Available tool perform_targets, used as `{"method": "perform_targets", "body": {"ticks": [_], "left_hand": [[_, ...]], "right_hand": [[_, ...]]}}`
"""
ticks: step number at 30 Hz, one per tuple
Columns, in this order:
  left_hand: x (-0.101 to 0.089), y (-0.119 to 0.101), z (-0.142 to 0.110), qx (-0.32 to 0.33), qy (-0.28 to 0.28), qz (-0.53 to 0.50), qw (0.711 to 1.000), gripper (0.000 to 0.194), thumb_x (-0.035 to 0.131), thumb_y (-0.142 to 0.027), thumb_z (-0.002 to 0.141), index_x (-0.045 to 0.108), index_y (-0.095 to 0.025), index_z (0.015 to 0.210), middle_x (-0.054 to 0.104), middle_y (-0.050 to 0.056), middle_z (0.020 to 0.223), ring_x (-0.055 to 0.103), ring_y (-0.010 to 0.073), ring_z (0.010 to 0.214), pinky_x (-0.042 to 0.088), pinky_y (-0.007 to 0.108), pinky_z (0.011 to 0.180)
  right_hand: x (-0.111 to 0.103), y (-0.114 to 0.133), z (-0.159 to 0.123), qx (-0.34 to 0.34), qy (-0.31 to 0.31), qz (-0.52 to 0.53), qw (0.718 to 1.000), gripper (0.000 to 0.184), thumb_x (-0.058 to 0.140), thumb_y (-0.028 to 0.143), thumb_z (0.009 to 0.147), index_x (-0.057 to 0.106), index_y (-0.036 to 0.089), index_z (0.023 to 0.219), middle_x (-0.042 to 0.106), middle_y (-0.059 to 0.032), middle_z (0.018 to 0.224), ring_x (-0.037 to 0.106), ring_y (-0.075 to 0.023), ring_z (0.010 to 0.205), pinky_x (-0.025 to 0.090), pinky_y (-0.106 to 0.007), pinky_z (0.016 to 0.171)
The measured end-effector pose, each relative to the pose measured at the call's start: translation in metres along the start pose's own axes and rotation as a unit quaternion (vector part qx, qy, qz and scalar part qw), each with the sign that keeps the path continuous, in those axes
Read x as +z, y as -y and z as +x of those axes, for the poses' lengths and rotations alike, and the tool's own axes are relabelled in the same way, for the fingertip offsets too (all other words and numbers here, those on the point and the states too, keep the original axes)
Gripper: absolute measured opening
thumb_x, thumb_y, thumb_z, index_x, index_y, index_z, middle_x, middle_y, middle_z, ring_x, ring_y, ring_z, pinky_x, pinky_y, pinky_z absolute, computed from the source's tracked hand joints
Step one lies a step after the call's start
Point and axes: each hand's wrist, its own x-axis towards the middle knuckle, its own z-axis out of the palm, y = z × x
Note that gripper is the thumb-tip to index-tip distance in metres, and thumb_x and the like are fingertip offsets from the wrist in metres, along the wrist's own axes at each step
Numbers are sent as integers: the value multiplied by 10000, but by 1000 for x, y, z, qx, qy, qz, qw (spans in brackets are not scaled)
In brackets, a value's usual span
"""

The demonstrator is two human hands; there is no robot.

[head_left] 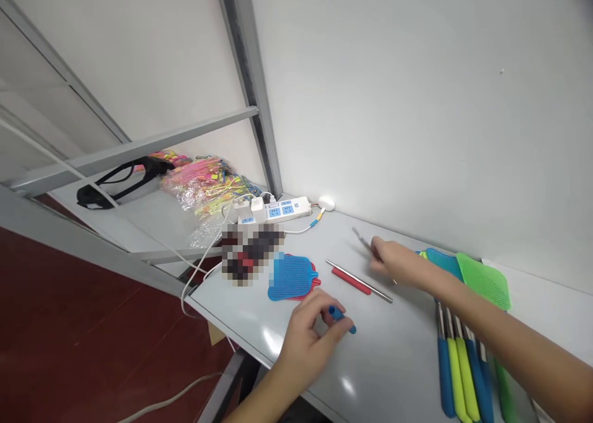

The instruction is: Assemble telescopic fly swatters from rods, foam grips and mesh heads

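My left hand (pixel 312 333) pinches a short blue handle sleeve (pixel 341 319) above the table, its hollow end facing up. Closed around a thin metal rod (pixel 363 241), my right hand (pixel 393 261) is near the wall. Between the hands, another metal rod (pixel 361 282) lies beside a red handle sleeve (pixel 351 281). Left of them, a blue fly swatter head (pixel 293 278) rests on a red one (pixel 315 275). Under my right forearm are several assembled swatters with blue and yellow-green handles (pixel 456 367); a green mesh head (pixel 484 280) and a blue one show at their top.
A white power strip (pixel 288 208) with plugs and cables stands at the back, near a round white device (pixel 327 203). A pixelated dark item (pixel 252 256) sits at the left edge. Plastic-wrapped colourful goods (pixel 204 182) and a black strapped item (pixel 125 182) lie behind a metal frame bar.
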Motion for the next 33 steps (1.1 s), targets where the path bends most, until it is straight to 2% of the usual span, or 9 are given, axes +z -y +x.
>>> {"method": "perform_targets", "body": {"ticks": [3,6,8,12,17,22,28,30,33], "left_hand": [[9,3,-3,-18,12,-41,999,212,432,-347,1006,563,-196,936,588,40,913,530,162,817,428,291,769],[17,10,-6,-40,86,-46,994,220,352,-311,1024,536,-193,994,590,13,842,482,140,692,384,270,668],[19,16,-8,-34,120,-39,991,204,361,-302,1016,534,-195,1013,549,-10,782,461,142,680,360,264,652],[16,25,-6,-16,170,-37,985,175,366,-279,1007,521,-202,984,488,-24,770,433,145,700,331,262,656],[14,27,0,-2,210,-50,976,149,377,-266,1002,500,-210,939,491,-26,793,411,144,711,327,262,677],[16,26,1,5,218,-57,974,161,394,-277,995,527,-203,943,558,-4,838,467,160,751,365,268,714],[16,25,-1,25,202,-41,978,239,363,-291,1015,557,-204,1124,633,47,999,567,197,911,418,286,807],[16,25,-2,44,199,-16,979,233,366,-302,1019,567,-203,1080,625,33,921,561,185,835,419,276,758],[15,26,-6,75,201,4,977,208,392,-299,1011,577,-204,1028,612,22,877,550,174,796,410,267,733]], "right_hand": [[-18,23,-32,-8,-35,164,986,58,359,217,868,409,237,846,590,-8,736,558,-161,671,432,-296,654],[-16,65,-70,-31,-115,554,824,82,429,166,792,405,240,768,476,45,633,444,-128,567,460,-322,674],[-2,93,-88,-44,-168,671,721,129,467,100,702,441,227,704,403,56,581,358,-114,542,433,-296,633],[34,125,-99,-74,-246,719,646,163,461,52,655,503,207,634,359,48,534,338,-116,550,365,-268,585],[48,127,-98,-76,-312,716,620,184,446,40,667,516,208,640,338,56,527,315,-115,536,336,-271,572],[51,124,-99,-63,-298,704,642,172,441,58,680,509,210,637,337,64,508,337,-113,518,338,-273,569],[56,113,-106,-23,-228,614,755,132,591,123,785,680,202,841,650,-5,828,582,-139,799,456,-289,769],[46,112,-111,-37,-259,619,741,217,658,210,827,688,230,1041,678,-24,1001,608,-159,942,465,-334,899],[31,119,-115,-82,-299,662,682,137,600,317,914,689,216,939,547,52,596,521,-99,571,522,-319,741]]}}
